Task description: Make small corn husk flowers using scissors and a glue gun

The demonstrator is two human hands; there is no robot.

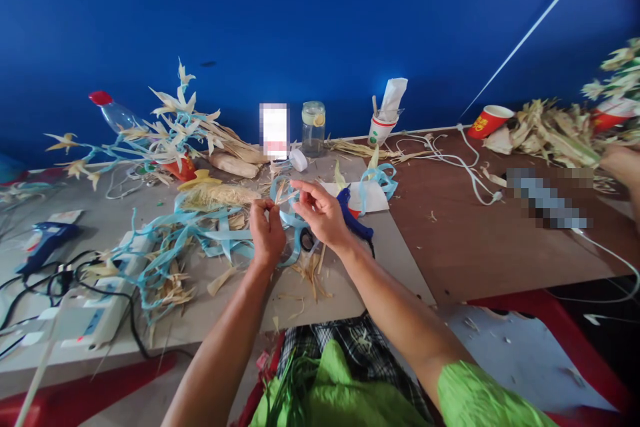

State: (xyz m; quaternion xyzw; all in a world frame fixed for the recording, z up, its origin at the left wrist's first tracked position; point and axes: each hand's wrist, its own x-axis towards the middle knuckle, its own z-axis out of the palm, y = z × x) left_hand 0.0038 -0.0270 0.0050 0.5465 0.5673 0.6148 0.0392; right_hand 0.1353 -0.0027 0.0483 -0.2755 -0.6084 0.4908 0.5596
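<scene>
1. Over the middle of the grey tabletop (395, 260), I watch both bare hands brought close together through the head camera.
2. I see the left hand (269, 230) pinched narrow, thumb against forefinger, holding a thin pale strip (287, 198).
3. The right hand (320, 210) faces it with fingers bent and thumb somewhat apart; the strip reaches toward these fingertips, but I cannot tell whether they grip it.
4. So I place the strip between the two hands, above light blue ribbon (240, 235) that lies tangled across the table, mostly on the left.
5. Just beside the right hand I have a blue glue gun (353, 213), next to a white sheet (376, 197). A dark loop (307, 239) shows between the forearms, too small for me to name.
6. Farther left, I make out pale husk flowers (175, 103) on blue stems, a second glue gun (50, 243) and a white power strip (105, 310).
7. Toward the blue wall (350, 27) I see a lidded jar (313, 133) standing upright.
8. At my far right, another person's hand (620, 163) is near a heap of dry husks (550, 130).
</scene>
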